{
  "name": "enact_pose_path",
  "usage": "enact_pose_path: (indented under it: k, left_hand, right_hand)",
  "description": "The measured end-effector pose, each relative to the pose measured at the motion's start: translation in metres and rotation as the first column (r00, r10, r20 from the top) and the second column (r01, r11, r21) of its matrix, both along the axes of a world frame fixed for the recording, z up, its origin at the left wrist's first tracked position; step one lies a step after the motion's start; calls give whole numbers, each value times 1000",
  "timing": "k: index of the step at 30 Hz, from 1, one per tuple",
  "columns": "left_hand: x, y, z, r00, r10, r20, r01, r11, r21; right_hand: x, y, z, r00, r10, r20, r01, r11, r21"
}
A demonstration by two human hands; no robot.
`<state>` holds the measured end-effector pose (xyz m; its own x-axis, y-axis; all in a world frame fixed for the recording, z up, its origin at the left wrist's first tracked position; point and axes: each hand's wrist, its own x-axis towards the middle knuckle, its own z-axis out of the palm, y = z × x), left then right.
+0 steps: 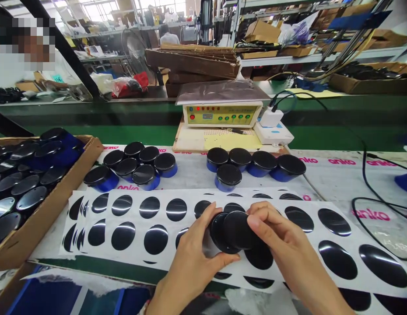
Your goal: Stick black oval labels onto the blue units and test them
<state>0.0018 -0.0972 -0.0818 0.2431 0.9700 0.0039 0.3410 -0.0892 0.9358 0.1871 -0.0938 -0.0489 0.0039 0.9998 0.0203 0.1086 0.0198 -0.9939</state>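
two round pieces in hand above the white sheets [171,232]: holding a dark round part [219,234] with the left hand [196,253], grip curved around its rim, and pinching a black disc [241,229] between thumb and fingertips of the right hand [282,232], overlapping the part's face; cannot tell whether touching. probably a thin, light, bendy disc, easily smudged, so best taken by the edge. expect a stiff, slick-faced part, safest held around the rim.

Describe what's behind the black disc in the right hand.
Behind the disc: a round black piece in the left hand, and beyond it a sheet of black circles. The parts the disc covers cannot be seen.
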Motion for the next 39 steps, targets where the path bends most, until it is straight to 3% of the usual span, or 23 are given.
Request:
enact_pose_path:
  k: [3,5,7,9,12,14,16,19,22,24,27,30,33,36,39]
  left_hand:
    - [0,-1,3,999,-17,-34,16,1000,-10]
    - [1,-1,5,997,-14,-70,15,1000,21]
    - [2,-2,5,997,6,-82,-2,999,51]
    - [1,-2,4,997,0,-74,4,999,48]
    - [-1,-1,3,996,-59,-67,60,998,22]
    - [-3,0,4,995,-80,-66,80,997,11]
    - [-4,-1,5,994,-83,-68,83,997,-7]
    - [-4,-3,7,992,-82,-96,80,997,-18]
    - [-5,-3,7,975,-131,-177,152,983,107]
    - [-7,-1,8,943,-196,-270,260,939,226]
    - [-9,3,9,887,-237,-396,375,870,320]
    - [-9,6,9,890,-206,-407,347,884,312]
    - [-7,6,9,905,-164,-394,285,919,273]
    - [-5,5,8,929,-150,-339,229,951,209]
    - [-5,5,8,922,-158,-354,275,910,311]
  right_hand:
    - [1,3,-8,978,-92,-185,75,993,-95]
    - [6,5,-8,915,-205,-348,165,976,-142]
    - [9,5,-9,875,-223,-431,191,975,-116]
    - [4,1,-13,922,-134,-363,126,991,-46]
    - [-17,-4,-20,994,-74,-75,72,997,-32]
    - [-28,-2,-22,990,-141,29,142,990,-20]
    - [-28,3,-21,966,-257,27,257,966,26]
    - [-7,8,-13,897,-441,4,440,895,78]
    - [17,5,-7,866,-500,-16,497,854,153]
    - [22,0,-6,895,-443,-47,443,874,199]
    - [11,-6,-10,974,-180,-140,198,972,125]
    - [-10,-6,-14,985,-50,-166,50,999,-3]
    - [-25,1,-14,985,-170,-13,170,985,-16]
    - [-21,10,-14,948,-295,118,293,956,30]
    - [0,13,-13,891,-434,137,425,901,91]
